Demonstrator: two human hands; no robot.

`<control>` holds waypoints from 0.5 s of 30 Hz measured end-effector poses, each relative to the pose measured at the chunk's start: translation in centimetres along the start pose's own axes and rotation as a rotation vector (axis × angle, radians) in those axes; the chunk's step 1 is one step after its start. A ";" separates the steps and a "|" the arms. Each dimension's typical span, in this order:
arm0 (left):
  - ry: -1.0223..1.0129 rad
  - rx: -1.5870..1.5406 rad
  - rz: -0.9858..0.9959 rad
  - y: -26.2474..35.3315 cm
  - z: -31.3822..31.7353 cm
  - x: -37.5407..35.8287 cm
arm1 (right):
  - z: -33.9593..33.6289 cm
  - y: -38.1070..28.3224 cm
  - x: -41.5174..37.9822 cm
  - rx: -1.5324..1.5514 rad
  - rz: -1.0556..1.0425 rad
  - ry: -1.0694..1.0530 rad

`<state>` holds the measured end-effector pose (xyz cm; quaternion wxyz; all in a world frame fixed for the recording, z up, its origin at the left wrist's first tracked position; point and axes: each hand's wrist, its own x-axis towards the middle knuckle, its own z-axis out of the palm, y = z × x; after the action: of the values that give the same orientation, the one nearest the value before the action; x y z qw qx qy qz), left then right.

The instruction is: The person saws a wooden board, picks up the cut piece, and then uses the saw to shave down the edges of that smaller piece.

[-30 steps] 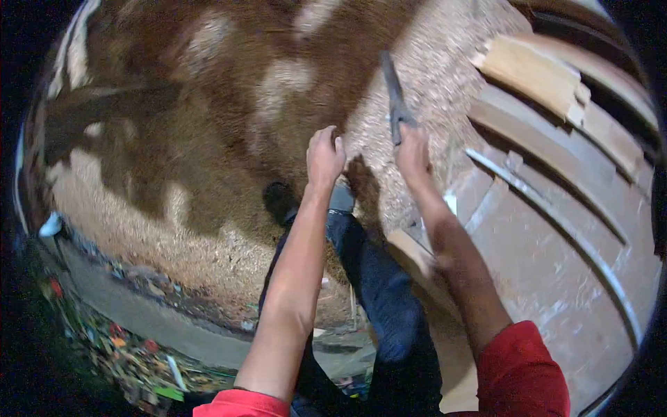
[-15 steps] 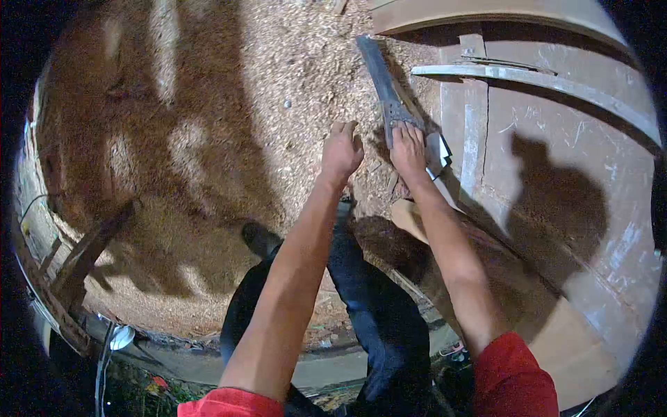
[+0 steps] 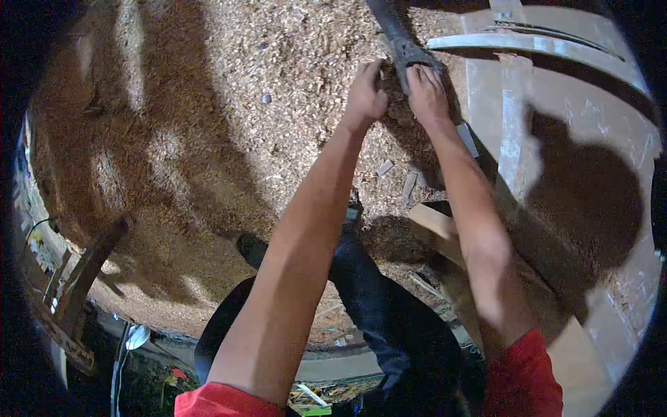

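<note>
The right hand (image 3: 429, 101) has its fingers closed round the near end of a dark saw-like tool (image 3: 390, 24), which stretches away beyond the fingertips over wood shavings (image 3: 299, 69). Just left of that grip, the left hand (image 3: 366, 99) curls its fingers narrow — whether around anything, I cannot tell. Right of the gripping fingers, a pale curved strip (image 3: 535, 45) spans a board (image 3: 580, 87) — its whitish scrawl (image 3: 590, 115) illegible.
</note>
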<state>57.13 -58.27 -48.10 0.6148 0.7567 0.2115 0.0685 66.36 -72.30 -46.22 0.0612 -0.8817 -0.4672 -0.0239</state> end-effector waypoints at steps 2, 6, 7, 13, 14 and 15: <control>-0.015 -0.095 -0.157 1.5 -0.6 -0.9 | -0.9 -0.5 -0.7 0.172 0.111 -0.010; 0.095 -0.111 -0.194 3.1 -2.4 -4.1 | -4.1 -4.7 -1.4 0.470 0.357 0.029; 0.108 -0.245 -0.221 5.0 -3.2 -4.8 | -6.8 -5.9 -1.1 0.497 0.379 -0.046; 0.219 -0.289 -0.249 20.5 -13.4 -10.5 | -22.9 -15.0 1.9 0.779 0.369 0.001; 0.236 -0.230 -0.251 22.4 -15.4 -11.2 | -25.9 -16.2 3.0 0.823 0.330 0.019; 0.257 -0.237 -0.226 25.6 -17.7 -11.9 | -29.8 -17.6 4.1 0.859 0.371 -0.035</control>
<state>45.99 -51.05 -17.51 0.6712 0.6357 0.3622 0.1194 54.61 -63.03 -14.73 0.4162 -0.8454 -0.2703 0.1977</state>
